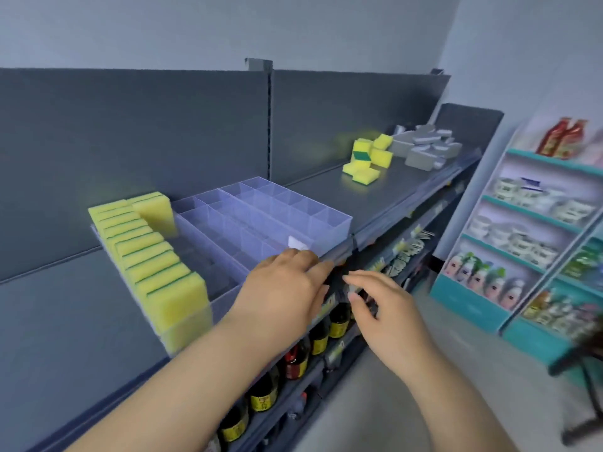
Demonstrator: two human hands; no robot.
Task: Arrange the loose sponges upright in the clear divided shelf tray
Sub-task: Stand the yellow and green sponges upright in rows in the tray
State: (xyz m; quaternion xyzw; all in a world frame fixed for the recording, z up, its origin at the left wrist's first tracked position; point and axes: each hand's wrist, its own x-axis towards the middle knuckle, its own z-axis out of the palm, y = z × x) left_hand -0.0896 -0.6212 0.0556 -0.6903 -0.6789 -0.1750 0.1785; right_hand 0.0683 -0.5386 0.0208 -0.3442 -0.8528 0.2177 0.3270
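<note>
A clear divided tray (329, 225) stands on the grey shelf. Its leftmost lane holds a row of yellow-and-green sponges (150, 256) standing upright; the other lanes look bare. A loose pile of yellow sponges (367, 159) lies farther right on the shelf. My left hand (280, 288) rests at the tray's front edge, fingers spread, holding nothing. My right hand (388, 305) hovers just right of it, in front of the shelf lip, fingers apart and with nothing in it.
Grey sponges (424, 148) are heaped at the shelf's far right end. Dark bottles with yellow labels (295, 360) fill the shelf below. A teal display rack (535, 223) with packaged goods stands to the right across the floor.
</note>
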